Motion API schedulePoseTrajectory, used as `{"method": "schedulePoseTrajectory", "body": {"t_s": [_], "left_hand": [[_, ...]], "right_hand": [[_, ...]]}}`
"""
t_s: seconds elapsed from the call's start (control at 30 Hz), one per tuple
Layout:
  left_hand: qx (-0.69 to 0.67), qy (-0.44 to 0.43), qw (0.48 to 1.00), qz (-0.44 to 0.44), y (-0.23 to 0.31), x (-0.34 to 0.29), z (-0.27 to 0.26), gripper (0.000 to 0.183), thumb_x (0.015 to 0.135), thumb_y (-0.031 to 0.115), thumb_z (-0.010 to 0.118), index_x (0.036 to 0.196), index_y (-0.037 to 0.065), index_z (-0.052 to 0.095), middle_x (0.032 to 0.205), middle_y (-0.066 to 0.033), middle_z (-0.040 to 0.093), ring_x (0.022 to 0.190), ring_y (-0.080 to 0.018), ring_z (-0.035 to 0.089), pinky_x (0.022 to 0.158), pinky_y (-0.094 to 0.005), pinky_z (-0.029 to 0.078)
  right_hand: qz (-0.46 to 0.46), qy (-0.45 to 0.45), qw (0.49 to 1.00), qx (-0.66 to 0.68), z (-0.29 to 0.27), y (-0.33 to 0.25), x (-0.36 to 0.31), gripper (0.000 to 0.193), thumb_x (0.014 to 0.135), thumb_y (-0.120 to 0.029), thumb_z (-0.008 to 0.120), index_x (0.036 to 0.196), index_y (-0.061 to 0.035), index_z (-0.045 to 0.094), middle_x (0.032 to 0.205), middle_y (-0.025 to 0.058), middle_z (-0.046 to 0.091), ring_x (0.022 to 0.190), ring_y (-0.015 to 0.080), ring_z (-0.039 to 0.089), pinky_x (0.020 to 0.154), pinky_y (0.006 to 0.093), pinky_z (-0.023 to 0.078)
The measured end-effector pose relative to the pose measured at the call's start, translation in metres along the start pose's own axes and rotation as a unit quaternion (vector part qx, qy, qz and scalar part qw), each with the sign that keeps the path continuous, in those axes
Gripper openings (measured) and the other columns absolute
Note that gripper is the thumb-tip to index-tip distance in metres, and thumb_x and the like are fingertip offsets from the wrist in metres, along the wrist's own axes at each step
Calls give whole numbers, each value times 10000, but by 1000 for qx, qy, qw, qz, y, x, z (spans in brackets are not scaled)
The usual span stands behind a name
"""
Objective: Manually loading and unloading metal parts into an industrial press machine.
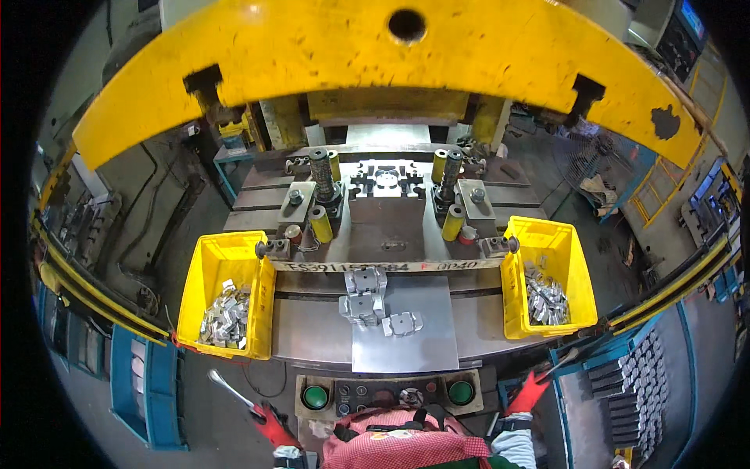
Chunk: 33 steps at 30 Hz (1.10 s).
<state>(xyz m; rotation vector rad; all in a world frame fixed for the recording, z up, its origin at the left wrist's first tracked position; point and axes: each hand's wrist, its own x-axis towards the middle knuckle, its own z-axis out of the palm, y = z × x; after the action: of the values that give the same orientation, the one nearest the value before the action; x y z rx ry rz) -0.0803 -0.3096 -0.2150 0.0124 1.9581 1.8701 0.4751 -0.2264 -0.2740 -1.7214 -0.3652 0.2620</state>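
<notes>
While the small pile of stamped metal parts [373, 301] is sitting on the flat steel plate [414, 344] in front of the press die [386, 205], both red-gloved hands are hanging low and wide of it. Taking the plate as the mark, the left hand [272, 424] is hovering below and to its left, clenched around a thin metal rod [229, 388] that is slanting up and away from the plate. The right hand [527, 393] is below and to its right, gripping a similar tool whose tip is pointing outward. The parts are lying up and inward from both grips, about midway. Yellow bins [226, 266] [556, 242] of parts are flanking the plate; two green buttons [315, 396] are sitting just beneath it.
</notes>
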Motion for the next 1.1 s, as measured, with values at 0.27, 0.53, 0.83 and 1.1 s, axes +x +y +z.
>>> {"method": "schedulePoseTrajectory", "body": {"t_s": [0.27, 0.53, 0.83, 1.1], "left_hand": [[34, -508, 860, -30, 188, -62, 229, 410, 776, 126, 580, 1157, 95, 435, 829, 42, 531, 631, -42, 466, 490, -194, 375], [290, -508, 673, 453, 182, 0, 437, 307, 771, 314, 589, 971, 82, 577, 682, 9, 575, 574, -137, 515, 543, -304, 410], [-107, -446, 874, 160, 176, -11, 234, 431, 801, 68, 511, 1210, 91, 375, 1059, -31, 528, 765, -114, 544, 594, -225, 465], [154, -150, 976, -7, 139, 17, 58, 282, 804, 336, 500, 913, 77, 528, 488, -22, 424, 304, -105, 382, 263, -239, 320]], "right_hand": [[-106, -502, 849, 126, 184, -279, -77, 459, 785, -158, 543, 1187, -3, 386, 882, 46, 520, 778, 104, 467, 735, 250, 388], [-194, -606, 770, -42, 386, -319, -100, 499, 723, -215, 595, 1154, -32, 421, 881, 73, 572, 798, 158, 528, 706, 272, 405], [-158, -422, 876, 173, 186, -296, -79, 497, 783, -56, 535, 1237, -27, 337, 981, 68, 536, 890, 162, 505, 774, 277, 395], [-170, -226, 953, -105, 39, -186, -32, 423, 820, -124, 502, 1193, 29, 373, 970, 149, 539, 825, 127, 493, 746, 254, 399]]}}
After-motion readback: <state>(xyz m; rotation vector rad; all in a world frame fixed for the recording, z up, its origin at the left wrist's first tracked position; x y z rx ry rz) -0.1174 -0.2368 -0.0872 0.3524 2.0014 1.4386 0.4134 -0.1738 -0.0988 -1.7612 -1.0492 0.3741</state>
